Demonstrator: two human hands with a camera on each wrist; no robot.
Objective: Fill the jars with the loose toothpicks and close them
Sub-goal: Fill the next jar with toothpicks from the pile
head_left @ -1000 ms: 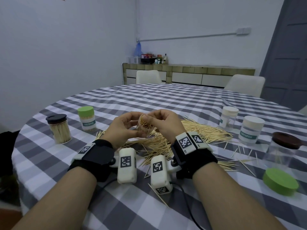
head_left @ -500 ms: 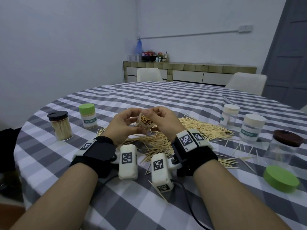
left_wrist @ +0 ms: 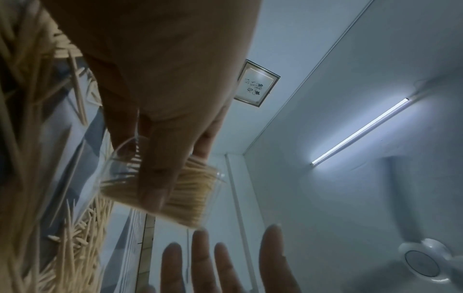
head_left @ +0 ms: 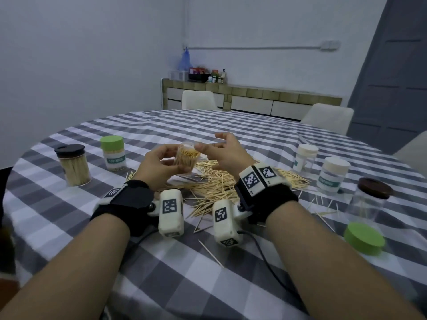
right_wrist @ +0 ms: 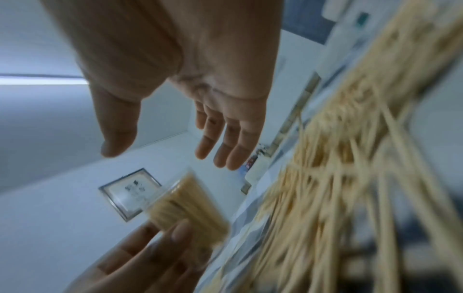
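Toothpick pile [head_left: 221, 181] mid-table [head_left: 254, 135], two jars [head_left: 92, 160] left of it, three jars [head_left: 332, 174] right

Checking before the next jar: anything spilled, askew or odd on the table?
Loose toothpicks lie scattered across the checked tablecloth. A green lid lies off any jar. The left hand holds a tilted, uncapped, full clear jar; the right hand is open.

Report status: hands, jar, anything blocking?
Left hand grips open clear jar, packed with toothpicks. Right hand open, off the jar. Green lid loose at right. Toothpick pile still on table; nothing blocking.
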